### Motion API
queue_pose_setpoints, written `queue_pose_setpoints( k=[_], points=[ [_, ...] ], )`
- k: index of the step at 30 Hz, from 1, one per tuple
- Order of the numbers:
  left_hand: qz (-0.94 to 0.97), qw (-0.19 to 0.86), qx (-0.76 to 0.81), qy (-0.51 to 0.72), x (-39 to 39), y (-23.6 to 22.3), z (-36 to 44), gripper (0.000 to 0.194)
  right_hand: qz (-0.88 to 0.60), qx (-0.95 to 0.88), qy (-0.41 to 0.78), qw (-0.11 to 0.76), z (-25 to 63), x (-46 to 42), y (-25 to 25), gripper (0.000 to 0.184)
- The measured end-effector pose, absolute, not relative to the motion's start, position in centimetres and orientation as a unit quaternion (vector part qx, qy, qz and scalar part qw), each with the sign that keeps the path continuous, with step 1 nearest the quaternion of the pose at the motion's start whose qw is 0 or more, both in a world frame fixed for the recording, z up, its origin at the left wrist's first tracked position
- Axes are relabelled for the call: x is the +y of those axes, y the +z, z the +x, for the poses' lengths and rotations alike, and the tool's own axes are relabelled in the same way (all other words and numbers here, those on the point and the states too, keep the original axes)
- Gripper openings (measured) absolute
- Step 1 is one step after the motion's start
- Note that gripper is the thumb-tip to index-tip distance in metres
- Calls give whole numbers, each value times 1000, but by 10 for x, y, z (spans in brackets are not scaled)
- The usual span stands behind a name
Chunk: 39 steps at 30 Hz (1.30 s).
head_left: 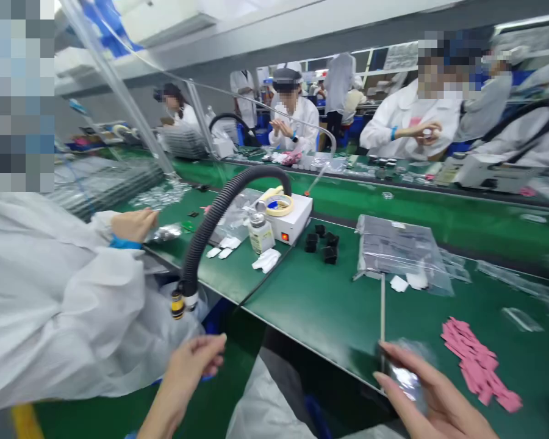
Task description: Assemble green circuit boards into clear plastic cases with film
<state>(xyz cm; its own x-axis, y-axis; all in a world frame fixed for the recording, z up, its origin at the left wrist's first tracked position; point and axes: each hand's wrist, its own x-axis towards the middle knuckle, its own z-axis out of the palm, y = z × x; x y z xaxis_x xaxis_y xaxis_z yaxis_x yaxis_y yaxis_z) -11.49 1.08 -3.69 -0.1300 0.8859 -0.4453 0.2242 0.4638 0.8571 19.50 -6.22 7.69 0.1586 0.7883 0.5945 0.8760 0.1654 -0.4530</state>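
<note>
My left hand (190, 372) is in front of the table edge, below the black hose's nozzle (183, 302). Its fingers are curled with thumb and forefinger together; anything between them is too small or hidden to see. At the lower right my right hand (443, 396) is closed around a shiny silver, rounded piece (407, 379), partly covered by the fingers and blurred. A thin pale stick (383, 305) reaches up from the fingertips toward a clear bag of grey flat pieces (393, 244); I cannot tell whether the hand grips it. Pink strips (478, 360) lie to the right.
A white box (297, 219) with a lit red switch carries a tape roll (279, 206) and the hose. Beside it stand a labelled bottle (260, 235) and black blocks (324, 244). At left is a co-worker's sleeve (132, 292); other people sit across the green line (348, 195).
</note>
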Motion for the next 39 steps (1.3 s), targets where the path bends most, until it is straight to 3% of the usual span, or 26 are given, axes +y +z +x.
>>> queue_pose_setpoints(
  k=[3, 6, 10, 17, 29, 39],
  points=[
    [286, 755, 467, 361, -12, -12, -60, 36, -615, -708, -71, 341, 195, -55, 77, 28],
    [220, 820, 387, 361, -17, 17, -16, 38, -593, -732, -69, 327, 191, -50, 82, 29],
    [156, 854, 307, 390, -4, 39, 14, 45, -590, -736, -73, 325, 190, -51, 88, 30],
    [137, 878, 244, 388, 1, 43, 28, 37, -533, -779, -51, 327, 186, -44, 90, 33],
    [126, 904, 126, 389, -3, 33, 30, 25, -511, -818, -31, 262, 171, -32, 100, 36],
    [104, 912, 115, 379, -2, 26, 37, 26, -530, -830, -18, 175, 169, -29, 101, 40]
  ],
)
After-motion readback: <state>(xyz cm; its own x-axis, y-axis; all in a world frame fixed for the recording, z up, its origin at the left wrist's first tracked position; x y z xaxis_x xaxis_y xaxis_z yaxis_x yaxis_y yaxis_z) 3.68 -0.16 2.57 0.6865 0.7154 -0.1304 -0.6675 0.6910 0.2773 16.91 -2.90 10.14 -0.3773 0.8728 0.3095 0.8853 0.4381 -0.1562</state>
